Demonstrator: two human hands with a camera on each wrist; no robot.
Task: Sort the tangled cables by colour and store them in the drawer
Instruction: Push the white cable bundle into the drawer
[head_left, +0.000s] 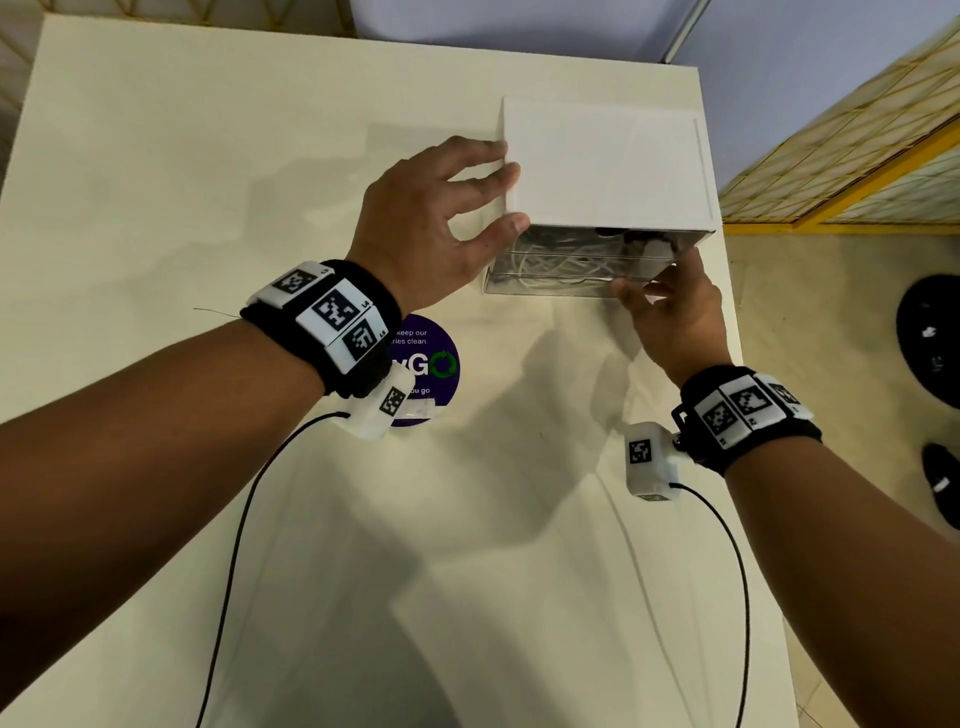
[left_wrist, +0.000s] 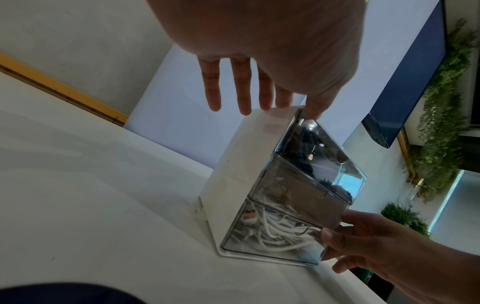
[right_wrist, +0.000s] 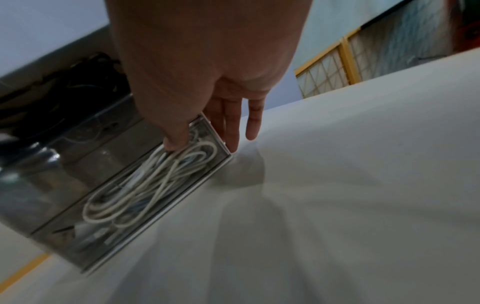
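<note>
Closing the bottom drawer (head_left: 550, 280) looks like my step now: right hand (head_left: 675, 317) pinches its front corner, white cables (left_wrist: 275, 232) inside; left hand (head_left: 431, 223), fingers straight, steadies the organiser (head_left: 602, 161) near the bench's far right corner. Next, push squarely.

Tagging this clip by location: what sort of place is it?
Probably a shared public indoor space, not a home: a plain white table bearing a round "keep our ... clean" sticker, yellow-framed lattice partitions, and hanging greenery beside a blue panel.
</note>
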